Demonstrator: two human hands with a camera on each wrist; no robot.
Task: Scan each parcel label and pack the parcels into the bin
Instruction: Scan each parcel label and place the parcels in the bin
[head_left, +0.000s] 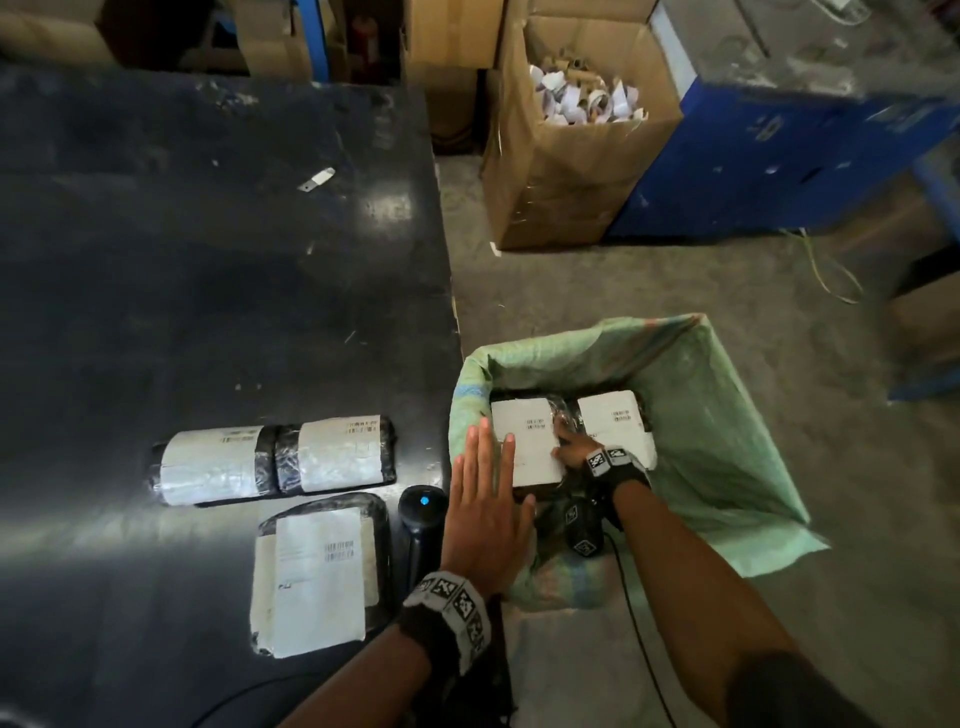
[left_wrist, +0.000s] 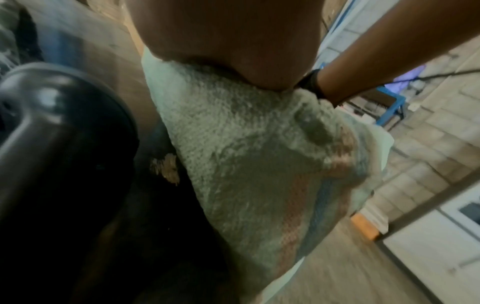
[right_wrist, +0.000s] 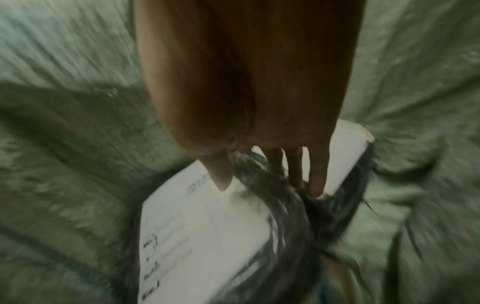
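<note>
A bin lined with a green woven sack (head_left: 727, 415) stands on the floor to the right of the black table (head_left: 208, 260). Two black-wrapped parcels with white labels lie side by side in it, the left parcel (head_left: 527, 441) and the right parcel (head_left: 615, 423). My right hand (head_left: 569, 441) reaches into the bin and grips the left parcel (right_wrist: 202, 226) by its right edge, thumb on the label and fingers (right_wrist: 317, 183) down in the gap. My left hand (head_left: 488, 488) lies flat with straight fingers on the sack's near-left rim (left_wrist: 233, 144). Two rolled parcels (head_left: 213, 465) (head_left: 335, 454) and a flat parcel (head_left: 317, 571) lie on the table.
A black scanner (head_left: 423, 525) with a blue light stands at the table's right edge, close to my left hand. Beyond the bin stand a cardboard box of paper scraps (head_left: 576, 156) and a blue cabinet (head_left: 779, 156). A white scrap (head_left: 316, 179) lies on the table.
</note>
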